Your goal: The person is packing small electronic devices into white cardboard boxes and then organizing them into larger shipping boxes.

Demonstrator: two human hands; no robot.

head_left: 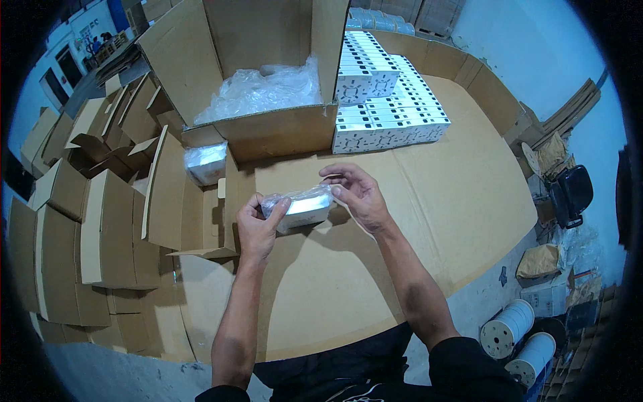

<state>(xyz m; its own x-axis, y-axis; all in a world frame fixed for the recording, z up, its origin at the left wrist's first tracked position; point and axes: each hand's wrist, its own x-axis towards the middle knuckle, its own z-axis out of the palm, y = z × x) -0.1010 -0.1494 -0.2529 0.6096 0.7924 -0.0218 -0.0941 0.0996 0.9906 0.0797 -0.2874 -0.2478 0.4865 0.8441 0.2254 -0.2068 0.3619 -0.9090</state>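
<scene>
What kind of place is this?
Probably a packing room or warehouse: stacks of small white boxes, folded cardboard cartons and a large open carton, with both hands holding a plastic-wrapped item.

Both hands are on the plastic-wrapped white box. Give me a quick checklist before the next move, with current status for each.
1. Left hand grips the plastic-wrapped white box at its left end: ok.
2. Right hand holds its right end, fingers pinching the wrap: ok.
3. Box held above the cardboard-covered table, apart from other things: ok.
4. Wrap intact or already torn: cannot tell, glare hides it.
5. Small open carton beside the left hand has room; another wrapped box lies at its far end: ok.
6. Stack of white printed boxes stands neat and out of the hands' way: ok.
</scene>
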